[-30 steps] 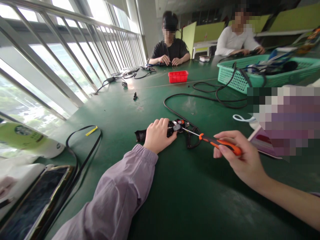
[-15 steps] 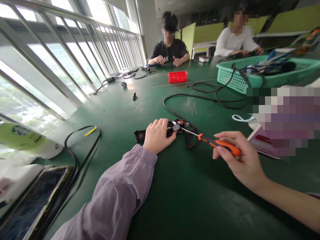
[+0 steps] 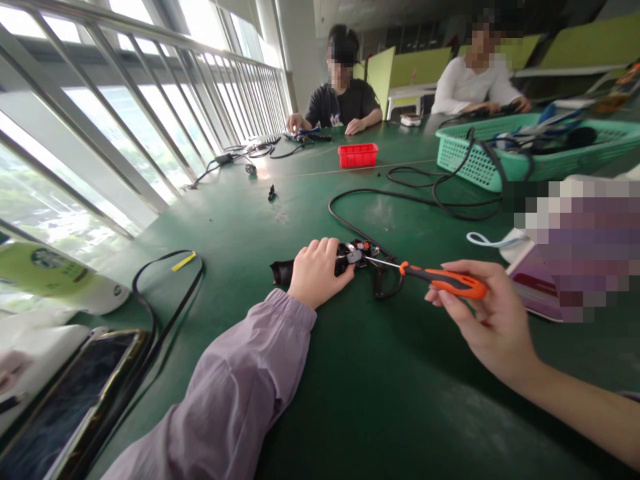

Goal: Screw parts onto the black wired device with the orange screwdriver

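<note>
My left hand (image 3: 320, 272) is wrapped over a black device (image 3: 284, 272) lying on the green table, its thumb along the near side. The device's right end is open, with small grey and orange parts (image 3: 356, 255) and wires showing. My right hand (image 3: 493, 313) grips a screwdriver (image 3: 450, 281) with an orange and black handle. The screwdriver's thin shaft points left and its tip reaches the open end; the exact contact point is too small to tell. A black cable (image 3: 345, 195) runs from behind the device.
A red basket (image 3: 358, 155) and a green basket (image 3: 530, 163) of cables stand further back. A small black part (image 3: 271, 193) lies left of centre. A phone (image 3: 75, 393), a strap (image 3: 137, 293) and a cup (image 3: 60, 277) are at left. Two people sit across the table.
The screwdriver handle has dropped to a flatter angle and my right hand has shifted slightly right. Across the table, the dark-shirted person's hands have moved apart.
</note>
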{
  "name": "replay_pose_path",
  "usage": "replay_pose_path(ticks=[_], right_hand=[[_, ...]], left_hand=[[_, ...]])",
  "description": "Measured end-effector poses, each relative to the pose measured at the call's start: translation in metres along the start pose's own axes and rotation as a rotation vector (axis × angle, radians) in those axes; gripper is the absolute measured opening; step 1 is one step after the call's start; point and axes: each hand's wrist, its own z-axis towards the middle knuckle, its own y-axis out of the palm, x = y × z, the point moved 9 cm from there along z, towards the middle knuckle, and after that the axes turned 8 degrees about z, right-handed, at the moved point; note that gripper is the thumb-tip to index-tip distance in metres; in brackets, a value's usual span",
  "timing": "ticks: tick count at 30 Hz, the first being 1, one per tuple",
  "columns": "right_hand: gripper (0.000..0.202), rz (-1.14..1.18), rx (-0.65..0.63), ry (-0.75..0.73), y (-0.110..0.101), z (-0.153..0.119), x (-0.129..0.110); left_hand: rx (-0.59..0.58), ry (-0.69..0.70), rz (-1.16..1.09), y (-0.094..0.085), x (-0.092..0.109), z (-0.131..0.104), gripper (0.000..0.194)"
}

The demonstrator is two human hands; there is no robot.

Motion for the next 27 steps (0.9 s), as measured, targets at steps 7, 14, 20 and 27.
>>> replay_pose_path(ticks=[7, 14, 20, 27], right_hand=[[0.022, -0.042, -0.104, 0.032, 0.008, -0.001, 0.003], [0.024, -0.051, -0.014, 0.006, 0.001, 0.001, 0.001], [0.018, -0.07, -0.214, 0.021, 0.018, 0.0, -0.002], [0.024, -0.251, -0.517, -0.121, 0.048, -0.01, -0.01]], left_hand=[[0.003, 0.002, 0.01, 0.0, 0.0, 0.0, 0.031], [-0.004, 0.0, 0.009, 0.0, 0.0, 0.0, 0.031], [-0.01, -0.004, 0.003, -0.001, -0.001, 0.0, 0.031], [-0.036, 0.067, 0.037, -0.002, 0.004, -0.008, 0.041]])
